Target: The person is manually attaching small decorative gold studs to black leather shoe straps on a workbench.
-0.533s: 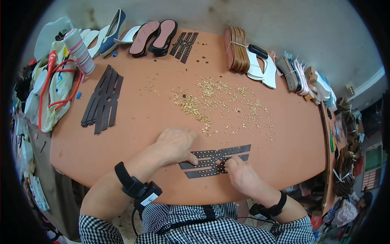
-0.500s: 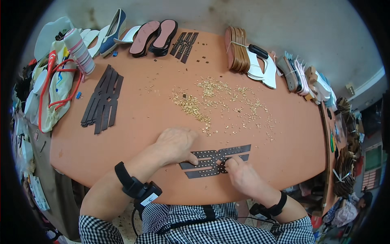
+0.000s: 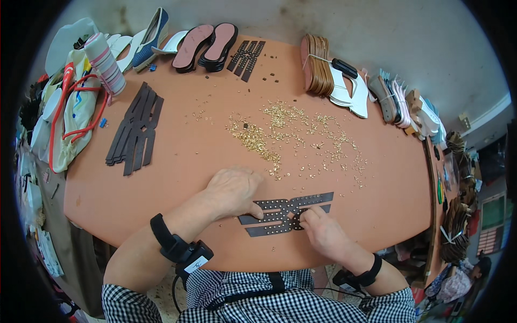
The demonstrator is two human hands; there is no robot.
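A dark brown studded shoe upper (image 3: 272,231), cut into several straps that meet in the middle, lies flat near the table's front edge. My left hand (image 3: 232,189) rests beside its left end, fingers stretched out over the table and the thumb on the straps. Over the right half of the upper, my right hand (image 3: 323,226) is closed in a pinch, fingertips down at the strap edge. What those fingertips hold, if anything, is hidden. Loose gold studs (image 3: 253,141) lie scattered across the table beyond both hands.
Stacked plain dark uppers (image 3: 134,132) lie at the left, and another studded upper (image 3: 246,59) at the back. Pink-topped soles (image 3: 219,46), a blue shoe (image 3: 151,43) and tied brown insoles (image 3: 316,64) line the far edge. A striped roll (image 3: 105,63) stands back left.
The view has shifted very slightly. Both hands stay at the same places on the studded upper, the right fingertips still pinched together.
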